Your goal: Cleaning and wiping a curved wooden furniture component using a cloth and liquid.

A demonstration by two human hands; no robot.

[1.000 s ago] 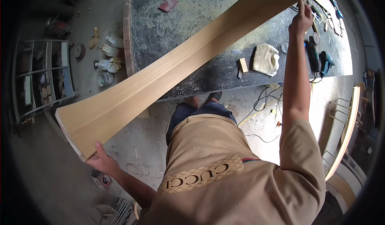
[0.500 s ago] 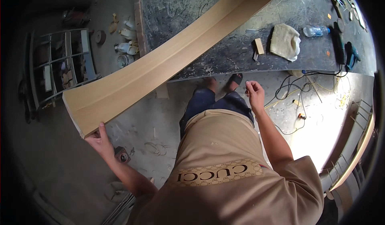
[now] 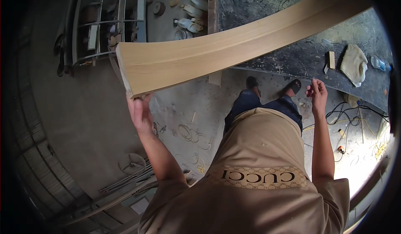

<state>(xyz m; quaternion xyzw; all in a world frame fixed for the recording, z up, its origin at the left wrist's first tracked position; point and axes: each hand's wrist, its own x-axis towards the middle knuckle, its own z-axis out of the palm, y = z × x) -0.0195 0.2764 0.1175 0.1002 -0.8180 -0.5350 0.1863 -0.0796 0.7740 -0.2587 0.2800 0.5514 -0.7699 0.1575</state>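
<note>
Down from the far end of the long, curved, light-brown wooden board [image 3: 217, 52] has come the bare right hand [image 3: 318, 95], which was up there a second ago. Now it is apart from the board, near the front edge of the dark, scratched tabletop [image 3: 261, 4]. Its fingers are bent in — I cannot tell if that grip has something tiny in it. The bare left hand [image 3: 142, 112] has its grip on the bottom corner of the board's near end. That end sticks out past the tabletop's left side, and the rest runs across over the tabletop's corner to the upper right. A small, tan wooden block [image 3: 331, 60], a folded, cream cloth [image 3: 354, 66] and a clear plastic bottle [image 3: 378, 63] sit on the tabletop — all closer to the right hand. Some whitish plastic bottles [image 3: 191, 24] are on the floor behind the board.
</note>
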